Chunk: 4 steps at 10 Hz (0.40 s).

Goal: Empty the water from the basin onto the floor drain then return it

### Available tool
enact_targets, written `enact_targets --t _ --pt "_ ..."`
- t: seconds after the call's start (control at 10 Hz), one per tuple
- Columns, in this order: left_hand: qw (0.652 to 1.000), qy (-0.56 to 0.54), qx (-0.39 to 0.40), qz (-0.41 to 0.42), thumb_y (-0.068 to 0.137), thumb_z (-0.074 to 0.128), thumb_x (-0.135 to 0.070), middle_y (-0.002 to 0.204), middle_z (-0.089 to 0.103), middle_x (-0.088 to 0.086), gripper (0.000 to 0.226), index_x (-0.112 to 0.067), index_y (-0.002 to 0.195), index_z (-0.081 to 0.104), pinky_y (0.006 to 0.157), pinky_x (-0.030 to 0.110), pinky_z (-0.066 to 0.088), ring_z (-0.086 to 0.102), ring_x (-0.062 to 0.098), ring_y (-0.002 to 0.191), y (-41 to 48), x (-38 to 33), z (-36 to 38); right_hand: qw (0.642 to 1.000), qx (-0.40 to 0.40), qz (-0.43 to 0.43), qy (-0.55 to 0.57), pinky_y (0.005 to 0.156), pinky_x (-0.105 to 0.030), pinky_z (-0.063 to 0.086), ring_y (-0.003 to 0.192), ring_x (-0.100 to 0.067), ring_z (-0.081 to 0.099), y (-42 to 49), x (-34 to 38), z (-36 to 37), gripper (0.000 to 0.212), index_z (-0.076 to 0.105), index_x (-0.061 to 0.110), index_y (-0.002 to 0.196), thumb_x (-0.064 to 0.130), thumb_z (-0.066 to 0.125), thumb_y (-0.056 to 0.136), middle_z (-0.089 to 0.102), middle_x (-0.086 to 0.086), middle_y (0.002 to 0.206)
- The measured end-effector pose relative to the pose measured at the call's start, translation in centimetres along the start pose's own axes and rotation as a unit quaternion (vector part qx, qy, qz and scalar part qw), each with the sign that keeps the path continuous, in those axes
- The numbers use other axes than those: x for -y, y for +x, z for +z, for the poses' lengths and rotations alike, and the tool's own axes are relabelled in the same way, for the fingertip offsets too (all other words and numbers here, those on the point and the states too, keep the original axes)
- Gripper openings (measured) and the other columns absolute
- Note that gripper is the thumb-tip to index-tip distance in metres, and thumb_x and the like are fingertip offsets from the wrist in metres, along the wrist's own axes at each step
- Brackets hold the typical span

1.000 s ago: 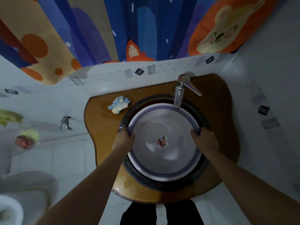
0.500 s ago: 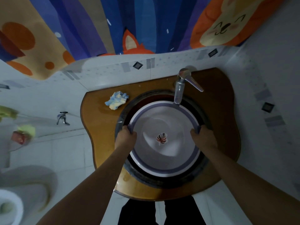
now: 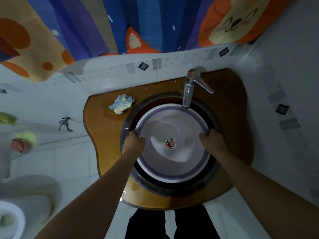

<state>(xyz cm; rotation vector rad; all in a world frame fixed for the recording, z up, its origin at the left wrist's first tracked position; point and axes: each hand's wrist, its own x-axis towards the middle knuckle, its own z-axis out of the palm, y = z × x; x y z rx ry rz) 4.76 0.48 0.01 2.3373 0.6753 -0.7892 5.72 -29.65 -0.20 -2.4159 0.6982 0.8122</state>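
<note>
The basin, holding water, sat inside the sink below the tap, left hand and right hand clenched on opposite rim edges, a sound purchase for a likely heavy, sloshing, wet-slippery, rigid vessel.

One round white plastic basin with a purple rim sits in one dark round sink bowl, set in one amber-brown countertop. Two bare hands, the left hand and the right hand, grip the rim. One chrome lever faucet, one crumpled blue-and-yellow cloth, one small chrome wall tap, one white toilet and one cartoon-animal curtain are visible.
</note>
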Motion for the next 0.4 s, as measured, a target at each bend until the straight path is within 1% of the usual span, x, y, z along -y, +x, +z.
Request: enact_targets --t 0.1,0.2,0.3,0.4 --pt "1.0 -0.008 -0.011 0.002 0.092 0.049 -0.021 0.11 0.059 0.015 0.034 -0.01 0.124 0.048 0.054 0.033 0.042 0.058 0.026 0.075 -0.2 -0.1 0.0 1.0 0.005 -0.001 0.005 0.072 -0.033 0.05 0.097 -0.035 0.061 -0.3 0.2 0.0 0.053 0.043 0.004 0.132 0.041 0.048 0.094 0.057 -0.02 0.12" --pt "0.999 -0.005 -0.036 0.011 0.09 0.05 -0.02 0.118 0.053 0.015 0.032 -0.009 0.12 0.051 0.061 0.035 0.043 0.054 0.023 0.074 -0.8 -0.6 -0.4 1.0 -0.008 -0.019 -0.012 0.069 -0.034 0.052 0.089 -0.032 0.062 -1.2 0.4 -0.4 0.05 0.043 0.005 0.129 0.041 0.048 0.095 0.06 -0.019 0.114" --pt "0.999 0.003 -0.044 0.02 0.09 0.049 -0.02 0.126 0.048 0.016 0.035 -0.008 0.123 0.05 0.062 0.035 0.043 0.057 0.028 0.08 -1.2 -1.1 -0.8 0.998 -0.034 -0.037 -0.046 0.068 -0.036 0.055 0.083 -0.031 0.063 -1.9 0.7 -0.9 0.048 0.045 0.006 0.127 0.041 0.047 0.095 0.061 -0.016 0.108" --pt "0.996 0.003 -0.069 0.061 0.091 0.048 -0.022 0.136 0.044 0.015 0.044 -0.009 0.133 0.046 0.064 0.034 0.046 0.061 0.034 0.098 -2.3 -2.0 -0.8 0.99 -0.087 -0.09 -0.07 0.066 -0.034 0.055 0.079 -0.026 0.063 -3.1 1.1 -1.3 0.046 0.048 0.006 0.124 0.042 0.046 0.095 0.061 -0.013 0.101"
